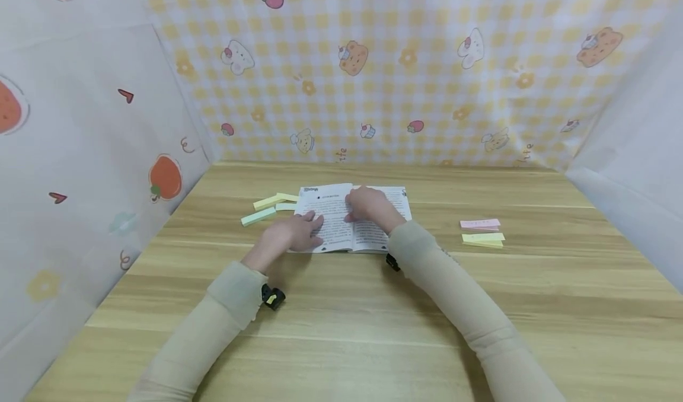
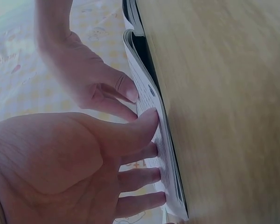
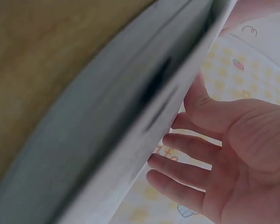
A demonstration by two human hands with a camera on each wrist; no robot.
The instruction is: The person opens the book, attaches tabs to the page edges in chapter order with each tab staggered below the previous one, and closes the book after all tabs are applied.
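Sticky-note strips (image 1: 269, 207) crowd book's (image 1: 341, 212) left; note pads (image 1: 482, 232) right; bare table (image 1: 341, 331) in front.

Print on the open book (image 1: 341, 218) too small to read; middle of both pages covered by the left hand (image 1: 290, 235) and right hand (image 1: 372, 207). Writing on the pink sticky notes (image 1: 480, 223) illegible. Book pages (image 3: 130, 126) in the right wrist view blurred, cut off at the edges.

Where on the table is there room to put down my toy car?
Bare wood lies along the near edge of the table, between the two sleeves, and between the open book and the pink and yellow sticky notes. It is crowded at the book, under the left hand and right hand, and by the sticky-note pads left of it.
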